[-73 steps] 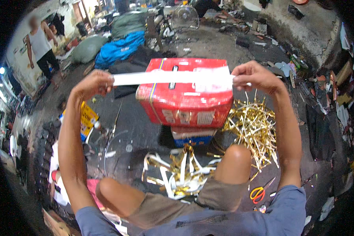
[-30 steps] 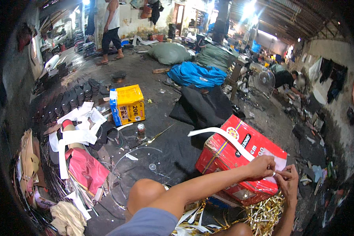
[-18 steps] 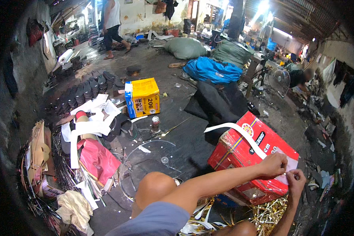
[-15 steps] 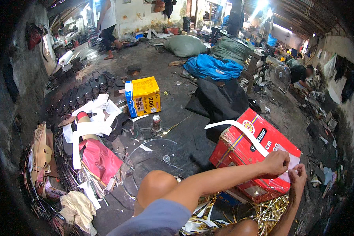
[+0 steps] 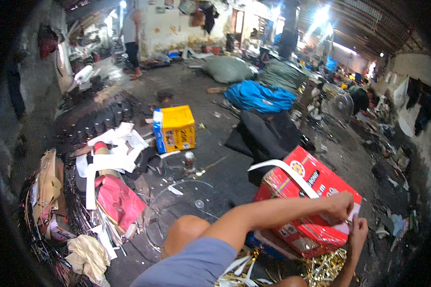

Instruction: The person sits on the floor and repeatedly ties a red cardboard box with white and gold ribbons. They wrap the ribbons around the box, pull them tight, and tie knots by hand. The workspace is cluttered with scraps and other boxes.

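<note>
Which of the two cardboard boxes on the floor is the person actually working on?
The red box, right beside the knee: both the left hand and right hand pinch the white strip draped over it. The yellow box stands farther off, untouched.

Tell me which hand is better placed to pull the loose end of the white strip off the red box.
Probably the left hand: it lies on the red box right where the white strip runs. The right hand sits below, at the box's side.

Right of centre, a red carton [image 5: 306, 201] tilts on the floor, white strip [image 5: 285, 170] arching over it, both hands at its right end. Centre-left, a yellow box [image 5: 175, 128] with a blue-and-white side stands upright.
</note>
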A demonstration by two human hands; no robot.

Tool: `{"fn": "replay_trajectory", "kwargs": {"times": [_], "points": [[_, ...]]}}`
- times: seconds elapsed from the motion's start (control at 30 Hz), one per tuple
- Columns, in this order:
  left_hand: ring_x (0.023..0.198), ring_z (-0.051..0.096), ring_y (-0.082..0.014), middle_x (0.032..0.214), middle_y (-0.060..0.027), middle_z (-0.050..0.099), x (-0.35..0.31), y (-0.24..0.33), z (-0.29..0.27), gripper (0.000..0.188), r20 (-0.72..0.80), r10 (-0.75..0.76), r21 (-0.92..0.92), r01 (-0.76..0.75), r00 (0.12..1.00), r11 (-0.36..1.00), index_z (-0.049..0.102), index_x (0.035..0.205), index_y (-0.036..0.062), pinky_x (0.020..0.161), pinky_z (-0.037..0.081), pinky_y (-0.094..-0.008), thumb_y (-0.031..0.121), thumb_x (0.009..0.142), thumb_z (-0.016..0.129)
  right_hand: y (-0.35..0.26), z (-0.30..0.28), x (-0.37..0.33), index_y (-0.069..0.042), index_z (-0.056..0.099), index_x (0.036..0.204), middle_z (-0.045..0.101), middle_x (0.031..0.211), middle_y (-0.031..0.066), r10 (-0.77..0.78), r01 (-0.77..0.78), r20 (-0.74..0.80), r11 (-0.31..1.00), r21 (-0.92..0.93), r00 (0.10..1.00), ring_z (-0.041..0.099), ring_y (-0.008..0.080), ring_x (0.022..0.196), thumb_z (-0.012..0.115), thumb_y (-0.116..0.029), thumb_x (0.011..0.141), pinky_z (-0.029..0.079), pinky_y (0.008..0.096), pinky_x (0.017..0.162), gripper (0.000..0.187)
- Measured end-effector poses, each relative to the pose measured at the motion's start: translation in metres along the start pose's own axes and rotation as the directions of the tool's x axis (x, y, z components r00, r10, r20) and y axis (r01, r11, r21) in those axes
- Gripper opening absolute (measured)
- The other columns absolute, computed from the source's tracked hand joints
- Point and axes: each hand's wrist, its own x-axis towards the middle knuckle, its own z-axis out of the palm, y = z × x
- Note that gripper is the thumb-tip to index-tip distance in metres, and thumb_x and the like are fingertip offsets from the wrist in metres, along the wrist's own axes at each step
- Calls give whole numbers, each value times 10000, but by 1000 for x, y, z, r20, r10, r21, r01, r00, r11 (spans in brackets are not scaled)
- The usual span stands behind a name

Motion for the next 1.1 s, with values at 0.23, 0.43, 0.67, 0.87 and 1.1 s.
{"fn": "replay_trajectory", "kwargs": {"times": [0.23, 0.43, 0.67, 0.87, 1.1], "points": [[515, 612, -173, 580, -155, 659, 11, -39, 37, 160, -272, 171, -183, -225, 947, 957, 676, 623, -35, 503, 488, -346, 96, 673, 754, 24, 4, 6, -86, 371, 763, 331, 749, -46, -123, 107, 82, 979, 173, 989, 315, 78, 725, 588, -163, 1048, 265, 298, 620, 366], [532, 570, -185, 582, -142, 605, 15, -37, 55, 145, -271, 208, -212, -269, 940, 939, 647, 652, -17, 531, 456, -366, 96, 701, 724, 49, 5, -8, -32, 619, 1042, 649, 974, 21, 21, -123, 147, 676, 727, 989, 624, 146, 907, 554, -227, 1085, 496, 319, 822, 210], [593, 606, -185, 641, -149, 627, 16, -30, 60, 191, -205, 168, -282, -222, 964, 933, 669, 764, 0, 577, 482, -373, 169, 811, 744, 14, -2, -45, -69, 665, 1194, 728, 1139, 88, 190, -474, 434, 337, 814, 881, 715, 215, 1035, 590, -354, 1070, 582, 422, 915, 320], [663, 654, -169, 732, -137, 677, 8, -17, 34, 179, -178, 96, -209, -133, 979, 969, 686, 756, -23, 608, 509, -344, 123, 809, 775, -63, -8, 10, -80, 638, 783, 584, 597, 36, 323, -328, 57, 933, 150, 945, 628, 186, 563, 516, -695, 998, 490, 360, 495, 662], [754, 660, -140, 785, -93, 688, 6, -15, 37, 142, -117, 87, -174, -106, 989, 979, 715, 770, -14, 710, 546, -339, 105, 850, 715, -42, 13, 15, 37, 692, 887, 691, 918, 308, -128, 55, -96, 836, -545, 987, 666, 503, 857, 567, -291, 994, 517, 563, 768, 367]]}}
